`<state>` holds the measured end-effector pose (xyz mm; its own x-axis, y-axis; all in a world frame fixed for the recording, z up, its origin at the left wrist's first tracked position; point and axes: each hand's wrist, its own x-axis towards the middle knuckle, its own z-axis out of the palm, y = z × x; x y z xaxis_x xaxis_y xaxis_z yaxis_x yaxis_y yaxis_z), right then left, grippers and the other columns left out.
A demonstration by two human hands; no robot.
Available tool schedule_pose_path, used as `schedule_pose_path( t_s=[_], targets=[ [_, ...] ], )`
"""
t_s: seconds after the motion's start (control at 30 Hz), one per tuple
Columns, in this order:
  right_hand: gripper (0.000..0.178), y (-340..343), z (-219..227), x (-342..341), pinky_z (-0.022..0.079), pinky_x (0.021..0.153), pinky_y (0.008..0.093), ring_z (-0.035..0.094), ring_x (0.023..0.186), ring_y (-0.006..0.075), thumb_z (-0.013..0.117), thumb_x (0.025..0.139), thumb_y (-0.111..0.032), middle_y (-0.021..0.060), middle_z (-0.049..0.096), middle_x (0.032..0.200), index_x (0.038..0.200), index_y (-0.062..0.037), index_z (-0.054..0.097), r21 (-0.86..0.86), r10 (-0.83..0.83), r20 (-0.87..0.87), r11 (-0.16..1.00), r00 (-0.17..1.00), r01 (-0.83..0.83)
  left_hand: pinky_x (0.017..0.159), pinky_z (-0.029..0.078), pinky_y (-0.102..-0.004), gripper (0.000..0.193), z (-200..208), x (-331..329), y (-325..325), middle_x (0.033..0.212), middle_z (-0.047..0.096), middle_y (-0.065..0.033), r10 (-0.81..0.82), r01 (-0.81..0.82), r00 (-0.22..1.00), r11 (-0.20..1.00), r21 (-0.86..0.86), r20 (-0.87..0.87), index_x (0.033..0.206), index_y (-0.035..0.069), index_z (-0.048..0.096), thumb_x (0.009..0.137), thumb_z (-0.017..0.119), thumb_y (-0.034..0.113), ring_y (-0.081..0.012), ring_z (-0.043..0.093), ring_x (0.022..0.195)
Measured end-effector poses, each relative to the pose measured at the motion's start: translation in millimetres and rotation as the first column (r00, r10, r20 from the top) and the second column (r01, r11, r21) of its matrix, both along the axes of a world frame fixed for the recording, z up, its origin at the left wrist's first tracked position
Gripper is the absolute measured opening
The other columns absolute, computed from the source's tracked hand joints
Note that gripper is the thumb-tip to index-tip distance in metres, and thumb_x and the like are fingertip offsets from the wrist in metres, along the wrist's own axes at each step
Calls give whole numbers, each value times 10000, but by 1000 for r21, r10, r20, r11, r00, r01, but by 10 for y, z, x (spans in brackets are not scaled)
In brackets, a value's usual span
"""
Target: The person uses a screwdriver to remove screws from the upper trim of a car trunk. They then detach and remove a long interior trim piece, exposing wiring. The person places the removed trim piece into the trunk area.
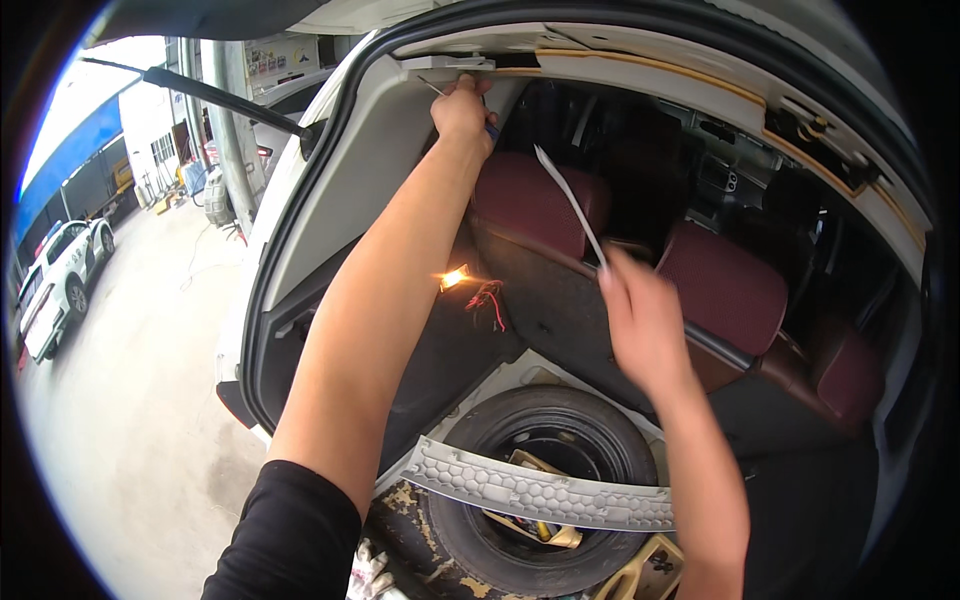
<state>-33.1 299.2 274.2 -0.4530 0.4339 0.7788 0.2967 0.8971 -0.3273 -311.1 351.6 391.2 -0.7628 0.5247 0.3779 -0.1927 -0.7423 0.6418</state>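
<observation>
My left hand (463,112) reaches up to the top left corner of the open car boot, fingers closed at the pale trim piece (440,64) there. A thin metal shaft (431,87) sticks out on one side of it and a bit of blue shows on the other, apparently a slim screwdriver held in the fist. Slightly blurred, my right hand (640,315) grips a long, flat, pale grey pry tool (570,195) with a pointed tip. That tool points up and left, in front of the maroon rear seats (722,285), apart from the trim.
A lit bulb (455,277) and loose red wires (489,297) hang by the left side lining. Below, a grey honeycomb-backed trim strip (540,490) lies across the spare tyre (475,425). A gas strut (225,100) slants at upper left. A white car (68,262) stands outside.
</observation>
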Motion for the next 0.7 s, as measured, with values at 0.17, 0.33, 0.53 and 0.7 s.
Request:
schedule_pose_path(
  t_s=[0.17,0.33,0.53,0.7],
  targets=[
    [284,417,897,-640,478,755,492,610,865,406,463,938,-269,206,650,865,925,-43,635,60,-148,189,988,971,139,451,404,-283,243,-38,82,108,936,646,-110,-66,70,997,994,84,-49,1060,-22,543,964,475,191,-128,423,493],
    [301,545,1088,-989,489,776,484,616,868,406,459,940,-285,195,658,878,951,-53,650,99,-251,249,967,935,233,443,403,-287,236,-32,11,64,888,637,-119,-72,72,997,991,111,-2,1024,-28,557,958,476,183,-128,431,488],
    [295,500,1105,-1000,493,781,478,620,878,404,471,933,-292,191,662,886,940,-66,660,118,-259,234,964,937,238,422,387,-273,259,-41,41,65,856,637,-119,-81,77,996,986,151,24,989,-45,588,954,489,192,-130,434,471],
    [292,455,1167,-1066,498,788,476,623,884,400,479,931,-292,188,664,897,942,-67,664,139,-283,252,957,925,255,426,386,-275,265,-50,4,82,816,621,-103,-48,48,999,989,140,-4,976,-42,593,949,504,206,-128,433,475]
  ],
)
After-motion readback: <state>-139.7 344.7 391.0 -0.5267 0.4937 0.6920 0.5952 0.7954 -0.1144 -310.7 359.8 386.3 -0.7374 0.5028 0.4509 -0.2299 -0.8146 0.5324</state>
